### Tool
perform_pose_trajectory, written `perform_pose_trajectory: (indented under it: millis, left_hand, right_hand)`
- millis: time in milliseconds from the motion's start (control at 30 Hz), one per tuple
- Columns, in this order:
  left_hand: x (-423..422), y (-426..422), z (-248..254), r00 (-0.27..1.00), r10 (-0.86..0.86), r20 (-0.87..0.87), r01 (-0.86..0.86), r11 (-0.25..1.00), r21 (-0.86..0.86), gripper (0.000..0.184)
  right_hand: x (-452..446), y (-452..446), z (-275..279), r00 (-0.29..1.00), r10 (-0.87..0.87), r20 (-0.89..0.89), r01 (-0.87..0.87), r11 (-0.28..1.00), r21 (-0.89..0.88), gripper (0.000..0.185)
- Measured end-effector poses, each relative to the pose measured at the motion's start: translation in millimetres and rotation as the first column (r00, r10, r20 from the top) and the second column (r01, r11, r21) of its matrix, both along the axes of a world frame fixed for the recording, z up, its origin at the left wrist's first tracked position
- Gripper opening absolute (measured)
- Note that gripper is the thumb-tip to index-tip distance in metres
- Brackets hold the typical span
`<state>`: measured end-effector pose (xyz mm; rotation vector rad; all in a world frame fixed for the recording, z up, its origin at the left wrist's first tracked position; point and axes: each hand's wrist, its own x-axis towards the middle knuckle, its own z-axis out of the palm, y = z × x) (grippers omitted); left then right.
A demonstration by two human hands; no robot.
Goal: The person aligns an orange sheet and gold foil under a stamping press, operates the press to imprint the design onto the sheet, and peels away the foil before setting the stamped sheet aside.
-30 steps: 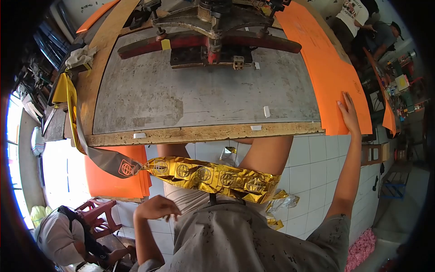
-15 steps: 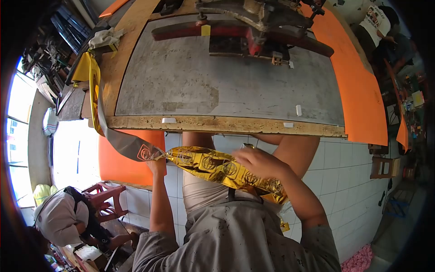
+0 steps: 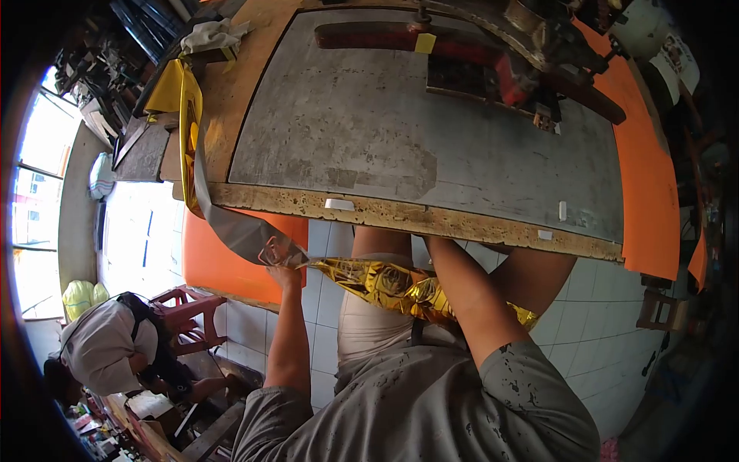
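My left hand (image 3: 284,275) is closed around a twisted part of a long foil strip, beside the table's front edge. From that grip, the gold foil strip (image 3: 385,285) stretches right across my lap, crumpled and printed with round emblems. Its grey side (image 3: 239,231) runs up left to the table corner, where a yellow-gold length (image 3: 188,131) hangs over. My right forearm crosses above the foil and reaches under the table's front edge. The right hand itself is hidden there.
The wooden-edged table (image 3: 462,219) carries a grey metal plate (image 3: 346,115) and a red-and-black press frame (image 3: 493,58). Orange sheets (image 3: 643,177) lie along the right side; another orange sheet (image 3: 231,254) is at lower left. A person (image 3: 108,346) bends near a red stool (image 3: 192,319).
My right hand has left the foil over my lap and gone forward under the table edge. My left hand keeps its grip. The whole view has turned and shifted slightly.
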<state>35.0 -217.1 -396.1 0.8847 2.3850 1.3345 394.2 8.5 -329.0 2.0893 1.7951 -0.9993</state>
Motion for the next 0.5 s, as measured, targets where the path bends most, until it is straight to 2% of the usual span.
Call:
perform_pose_trajectory:
  millis: [33,133,200,267,333,400,500]
  left_hand:
    - [-1.3,-0.2,-2.4,0.946,0.005,0.323,-0.063,0.983,0.170,0.046]
    - [-4.2,-11.1,-7.3,0.988,0.001,0.157,-0.020,0.992,0.124,0.039]
    - [-13.8,-18.8,11.4,0.970,-0.103,-0.222,0.084,0.992,-0.096,0.029]
    - [-22.4,-23.6,19.8,0.911,-0.170,-0.376,0.104,0.976,-0.189,0.024]
    - [-51.4,-38.1,11.3,0.926,-0.155,-0.345,0.113,0.984,-0.138,0.023]
    - [-83.2,-54.7,-2.8,0.998,0.043,0.049,-0.044,0.999,0.014,0.023]
    - [-120.8,-86.5,16.3,0.943,0.192,0.271,-0.192,0.981,-0.028,0.025]
  right_hand:
    - [1.2,1.9,-0.7,1.000,-0.005,0.001,0.005,1.000,0.000,0.047]
    - [6.3,4.9,-3.1,1.000,-0.020,0.001,0.020,1.000,0.000,0.048]
    - [8.1,7.4,-2.9,1.000,-0.027,-0.005,0.027,1.000,0.003,0.049]
    - [11.1,6.6,-5.6,0.999,-0.033,-0.007,0.033,0.999,0.002,0.050]
    - [14.6,5.6,-4.5,0.999,-0.035,-0.021,0.035,0.999,0.004,0.050]
    - [18.5,5.5,-3.6,0.998,-0.041,-0.044,0.042,0.999,0.009,0.051]
    - [28.9,3.5,3.7,0.991,-0.043,-0.131,0.045,0.999,0.012,0.053]
